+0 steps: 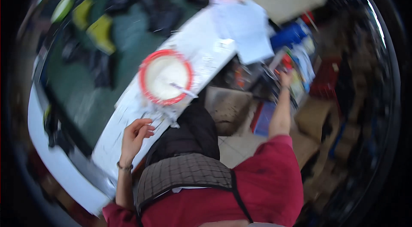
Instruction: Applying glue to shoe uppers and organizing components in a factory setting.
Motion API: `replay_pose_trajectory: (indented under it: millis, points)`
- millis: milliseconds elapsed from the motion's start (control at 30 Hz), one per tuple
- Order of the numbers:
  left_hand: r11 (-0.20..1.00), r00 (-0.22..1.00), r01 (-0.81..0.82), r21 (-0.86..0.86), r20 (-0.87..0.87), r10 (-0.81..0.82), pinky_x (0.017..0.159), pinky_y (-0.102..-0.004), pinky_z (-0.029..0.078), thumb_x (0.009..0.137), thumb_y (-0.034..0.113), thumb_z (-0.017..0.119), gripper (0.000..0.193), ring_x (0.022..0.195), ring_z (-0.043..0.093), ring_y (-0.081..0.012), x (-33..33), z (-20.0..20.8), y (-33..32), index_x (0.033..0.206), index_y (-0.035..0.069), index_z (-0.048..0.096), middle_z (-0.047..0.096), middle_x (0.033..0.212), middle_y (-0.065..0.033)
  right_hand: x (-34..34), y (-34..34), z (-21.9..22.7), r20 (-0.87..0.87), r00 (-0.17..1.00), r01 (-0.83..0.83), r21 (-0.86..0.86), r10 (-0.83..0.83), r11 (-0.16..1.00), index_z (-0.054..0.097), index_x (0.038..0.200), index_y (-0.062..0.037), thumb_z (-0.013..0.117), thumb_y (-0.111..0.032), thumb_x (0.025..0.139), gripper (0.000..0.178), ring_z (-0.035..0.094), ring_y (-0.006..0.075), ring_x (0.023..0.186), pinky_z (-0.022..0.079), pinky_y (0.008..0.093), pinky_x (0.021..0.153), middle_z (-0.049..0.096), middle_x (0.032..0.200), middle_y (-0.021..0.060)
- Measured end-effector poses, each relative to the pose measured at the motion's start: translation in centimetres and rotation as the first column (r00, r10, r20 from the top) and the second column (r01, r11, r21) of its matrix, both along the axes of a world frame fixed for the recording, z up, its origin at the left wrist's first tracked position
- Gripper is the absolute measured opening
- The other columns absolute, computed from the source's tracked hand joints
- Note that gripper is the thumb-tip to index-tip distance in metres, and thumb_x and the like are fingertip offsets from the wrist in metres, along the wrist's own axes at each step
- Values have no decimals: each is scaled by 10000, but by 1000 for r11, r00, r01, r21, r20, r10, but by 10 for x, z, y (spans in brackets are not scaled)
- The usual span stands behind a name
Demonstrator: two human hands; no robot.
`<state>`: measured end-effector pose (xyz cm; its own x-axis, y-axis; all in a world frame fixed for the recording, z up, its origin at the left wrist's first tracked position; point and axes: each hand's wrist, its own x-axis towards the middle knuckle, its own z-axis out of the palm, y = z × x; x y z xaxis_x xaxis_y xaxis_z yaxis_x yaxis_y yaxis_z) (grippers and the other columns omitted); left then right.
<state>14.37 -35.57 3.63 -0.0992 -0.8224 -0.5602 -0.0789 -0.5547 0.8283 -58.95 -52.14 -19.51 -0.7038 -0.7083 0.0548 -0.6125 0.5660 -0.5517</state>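
Observation:
My left hand (138, 135) hovers by the edge of a long white board, fingers loosely bent and apart from the thumb, with nothing seen in it. Just beyond it stands a red-rimmed tub (166, 78) of creamy white stuff, with a pale stick (183, 90) lying across its rim. Crumpled clear plastic (161, 113) shows below the tub. My right hand (285, 78) is stretched far to the right, at a small red thing (286, 60) among cluttered items. Blur hides whether its fingers grip that thing.
The white board (120, 137) runs beside a dark green surface (81, 107) carrying black and yellow boot-like pieces (102, 34). White paper sheets (244, 25) lie at its far end. To the right are a blue cylinder (289, 35), a red crate (325, 79) and brown cardboard (315, 117).

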Motion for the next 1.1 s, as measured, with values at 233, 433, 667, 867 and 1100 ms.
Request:
replay_pose_trajectory:
  millis: [233,433,667,867,1100]
  points:
    - [978,975,-186,92,-102,195,396,-215,367,970,284,664,262,442,482,-39,-3,29,52,1011,34,731,612,616,-8,-41,55,72,-411,896,-193,-12,171,981,720,738,-53,606,-442,901,437,649,310,592,457,484,506,700,689,138]
    - [823,823,-561,-93,-173,541,397,-219,366,941,291,705,298,440,493,-40,-4,33,77,806,25,718,618,594,3,197,16,133,461,787,-309,-280,410,909,681,881,-17,589,-301,998,320,377,51,438,280,223,384,491,579,-39]
    - [421,486,-838,-346,-124,865,424,-251,383,967,340,670,510,434,479,-60,-10,43,122,576,20,602,559,514,4,480,-6,218,441,366,-844,-215,820,492,632,747,-25,641,-344,991,402,351,27,435,228,228,384,500,565,-25]
    - [-134,-271,-931,-339,397,877,466,-360,410,1012,383,559,529,456,507,-137,-81,15,294,663,-5,649,574,512,-44,598,29,222,462,-71,-957,-283,884,71,526,627,-99,549,-361,1042,491,306,30,427,203,248,389,391,523,-67]
    - [-269,-411,-912,-310,666,623,1079,-425,425,904,151,696,577,1260,528,-328,-203,-124,647,1391,-71,481,526,1397,-251,579,142,204,261,-217,-963,-217,941,-162,519,765,-16,481,-227,1055,360,458,164,588,379,353,548,495,635,68]
